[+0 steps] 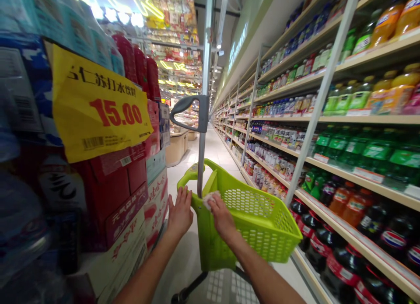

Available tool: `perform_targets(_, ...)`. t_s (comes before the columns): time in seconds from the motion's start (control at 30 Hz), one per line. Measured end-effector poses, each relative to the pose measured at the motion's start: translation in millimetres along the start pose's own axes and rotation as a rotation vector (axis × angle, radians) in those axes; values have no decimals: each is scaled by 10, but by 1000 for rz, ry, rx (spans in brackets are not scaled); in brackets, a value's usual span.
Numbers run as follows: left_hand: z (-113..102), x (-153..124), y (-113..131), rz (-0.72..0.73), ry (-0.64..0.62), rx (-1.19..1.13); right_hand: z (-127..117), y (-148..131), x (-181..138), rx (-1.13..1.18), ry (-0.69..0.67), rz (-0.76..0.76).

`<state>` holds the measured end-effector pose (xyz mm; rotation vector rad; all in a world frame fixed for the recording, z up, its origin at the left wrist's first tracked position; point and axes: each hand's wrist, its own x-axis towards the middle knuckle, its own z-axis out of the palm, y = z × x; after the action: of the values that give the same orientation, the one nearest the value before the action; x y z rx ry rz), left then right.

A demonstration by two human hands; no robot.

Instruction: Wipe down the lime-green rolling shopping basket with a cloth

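Observation:
A lime-green plastic shopping cart (262, 242) with perforated basket walls stands in front of me. From its near end rises a grey metal pole (206, 54) bearing a dark grey loop handle (190, 113). My left hand (181, 213) lies with fingers stretched out by the cart's left rim, seemingly touching it. In my right hand (223, 216) is a crumpled whitish cloth or tissue (211, 200), pressed against the near top edge of the cart just right of the pole. My fingers partly hide the cloth.
Stacked drink cartons (121, 199) and bottles crowd close on the left, with a yellow price sign (101, 105) jutting out. Shelves of bottled drinks (367, 146) line the right side. A tiled aisle (218, 142) runs ahead past a wooden display counter (177, 148).

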<state>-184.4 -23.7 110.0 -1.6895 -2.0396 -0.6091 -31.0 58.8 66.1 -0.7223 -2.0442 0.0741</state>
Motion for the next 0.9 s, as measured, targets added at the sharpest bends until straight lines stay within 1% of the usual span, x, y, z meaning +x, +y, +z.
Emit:
perform_targets(0.07, -13, 16, 3, 0, -24, 3, -94, 191, -130, -34, 4, 87)
perform_targets(0.13, -3, 9, 35, -10, -19, 12, -143, 224, -156, -70, 3, 166)
perform_targets(0.2, 31, -6, 95, -15, 9, 27, -105, 87, -81, -84, -21, 187)
perform_targets(0.27, 79, -24, 160, 20, 37, 32, -6, -102, 23, -84, -46, 145)
perform_targets(0.33, 123, -43, 198, 59, 58, 27, 59, -174, 54, -95, -50, 96)
perform_targets(0.4, 144, -64, 200, 79, 69, 16, 9, -31, -53, -125, -34, 88)
perform_targets(0.5, 130, -97, 200, 89, 93, -5, -263, 449, -380, -193, 15, 151)
perform_targets(0.57, 115, -113, 268, 110, 133, -25, -431, 696, -550, -238, 45, 218)
perform_targets(0.63, 123, -117, 405, 184, 155, -49, -475, 734, -596, -252, 50, 257)
perform_targets(0.7, 163, -109, 564, 282, 120, -63, -397, 610, -544, -230, 29, 228)
perform_targets(0.77, 227, -95, 676, 315, 44, -55, -307, 484, -489, -205, 2, 162)
perform_targets(0.8, 261, -90, 700, 311, 2, -47, -296, 471, -493, -205, -5, 140)
perform_targets(0.83, 293, -87, 703, 306, -36, -39, -320, 502, -527, -215, -6, 134)
perform_targets(0.9, 339, -89, 676, 303, -83, -27, -464, 682, -675, -259, 6, 159)
